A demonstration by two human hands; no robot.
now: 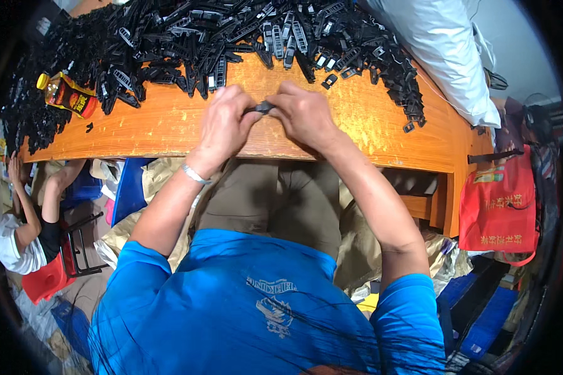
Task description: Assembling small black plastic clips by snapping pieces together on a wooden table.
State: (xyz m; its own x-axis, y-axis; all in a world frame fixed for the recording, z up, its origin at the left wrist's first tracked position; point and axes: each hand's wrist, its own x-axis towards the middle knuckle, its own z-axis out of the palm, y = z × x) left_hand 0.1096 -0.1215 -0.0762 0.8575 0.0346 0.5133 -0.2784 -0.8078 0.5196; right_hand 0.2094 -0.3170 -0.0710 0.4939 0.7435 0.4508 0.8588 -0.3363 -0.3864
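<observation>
Just above the front edge of the wooden table (pixel 169 134), my left hand (pixel 226 119) and my right hand (pixel 305 115) meet over a small black plastic part (pixel 264 107). The fingertips of both hands pinch it from either side, so its ends are covered and its exact kind does not show. Beyond my hands spreads a big heap of black plastic pieces (pixel 187 37), some long with pale ladder-like slots. One loose short black piece (pixel 329 81) lies on the wood near my right hand.
A bottle with a yellow cap (pixel 69 95) lies at the heap's left edge. A white sack (pixel 441 56) rests at the far right. From the table's right side hangs a red bag (pixel 500 206). At left, another person (pixel 19 234) sits on a red stool (pixel 47 280).
</observation>
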